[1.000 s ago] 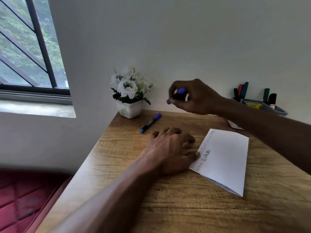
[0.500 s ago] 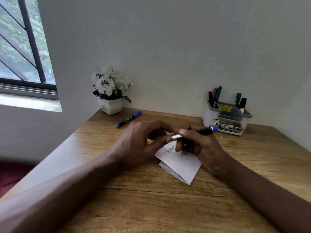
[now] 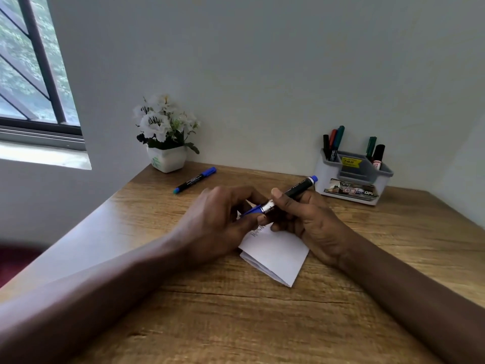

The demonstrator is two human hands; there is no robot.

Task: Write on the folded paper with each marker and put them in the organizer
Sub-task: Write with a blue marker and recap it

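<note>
Blue-tipped black marker [image 3: 291, 194] now sits low over the folded paper [image 3: 275, 256]; a second ago the right hand [image 3: 309, 222] had it up by the wall. Left hand [image 3: 217, 219] was flat on the sheet then and has since lifted to meet the marker's front end. Right fingers [image 3: 282, 203] are curled round the barrel, thumb on top by the silver band. Left fingers [image 3: 259, 219] pinch the blue front end. Likely pulling the cap, but cap or nib section can't be told. So writing with this one hasn't started.

Paper lies on the worktop [image 3: 236, 324] under and between both hands, folded, near corner free, faint scribbles on its top edge. Loose marker [image 3: 195, 179] with a blue cap lies near the flower pot [image 3: 166, 158], untouched. Organizer [image 3: 351, 179] stands at the back right against the wall and already holds several markers.
</note>
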